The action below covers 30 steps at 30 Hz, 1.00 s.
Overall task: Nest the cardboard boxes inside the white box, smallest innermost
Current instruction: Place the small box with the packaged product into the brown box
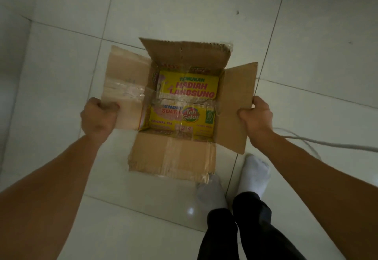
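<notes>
- Brown cardboard box [173, 153] sits mid-frame on the tiled floor [61, 55], all four flaps spread.
- A yellow printed box [184, 100] lies nested inside it.
- Left hand [98, 116] is clamped on the left flap [124, 88].
- Right hand [256, 114] is clamped on the right flap [239, 96].

Looking down into the box [180, 104] I'm holding, its yellow printed bottom [184, 98] carries all the text. Far panel: green "TEMUKAN" over big red "HADIAH LANGSUNG". Near panel: red partial words "ENDI…" and "SULTA…", cut off by tape; round logo "Teh Gelas"; small "ORIGINAL TEA" at lower left. A green seal beside the logo is too small to read. Other small print is blurred.
</notes>
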Each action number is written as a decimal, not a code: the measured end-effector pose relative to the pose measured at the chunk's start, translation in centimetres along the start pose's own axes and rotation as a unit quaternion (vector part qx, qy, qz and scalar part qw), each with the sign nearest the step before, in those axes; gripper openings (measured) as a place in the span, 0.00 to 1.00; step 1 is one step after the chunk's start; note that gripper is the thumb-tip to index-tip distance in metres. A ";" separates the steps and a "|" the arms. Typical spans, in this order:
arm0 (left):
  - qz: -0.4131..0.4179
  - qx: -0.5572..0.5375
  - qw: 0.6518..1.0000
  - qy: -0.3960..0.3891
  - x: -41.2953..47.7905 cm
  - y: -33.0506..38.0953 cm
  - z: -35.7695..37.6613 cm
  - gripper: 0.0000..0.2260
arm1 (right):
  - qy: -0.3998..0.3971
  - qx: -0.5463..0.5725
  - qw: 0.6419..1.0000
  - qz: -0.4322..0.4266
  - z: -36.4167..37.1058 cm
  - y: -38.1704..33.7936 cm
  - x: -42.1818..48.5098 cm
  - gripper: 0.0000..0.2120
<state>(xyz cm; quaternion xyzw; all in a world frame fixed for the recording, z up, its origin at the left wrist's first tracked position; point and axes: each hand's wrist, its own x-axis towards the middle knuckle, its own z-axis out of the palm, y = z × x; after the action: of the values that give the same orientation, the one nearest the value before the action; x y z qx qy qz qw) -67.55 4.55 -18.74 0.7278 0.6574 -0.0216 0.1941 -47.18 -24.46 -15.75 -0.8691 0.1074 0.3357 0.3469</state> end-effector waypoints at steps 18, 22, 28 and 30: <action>0.212 -0.227 0.950 -0.020 -11.4 18.7 -12.0 0.18 | 0.117 -0.018 0.992 -0.033 -14.7 -14.6 -4.7 0.06; 0.286 -0.235 0.929 -0.001 -11.8 25.3 -15.1 0.18 | 0.150 -0.006 0.988 -0.039 -18.6 -17.6 -4.1 0.04; 0.361 -0.259 0.896 0.018 -12.8 36.2 -18.1 0.20 | 0.211 0.045 0.974 -0.068 -27.3 -22.6 -0.6 0.08; 0.366 -0.273 0.890 0.022 -12.9 39.8 -18.7 0.21 | 0.208 0.053 0.973 -0.089 -30.6 -24.7 1.1 0.06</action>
<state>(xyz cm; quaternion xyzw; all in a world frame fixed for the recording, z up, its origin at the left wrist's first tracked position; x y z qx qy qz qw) -35.03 -4.30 12.41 0.8352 0.3288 0.2470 0.3652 -20.42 -26.91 12.96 -0.9063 0.1167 0.1089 0.3913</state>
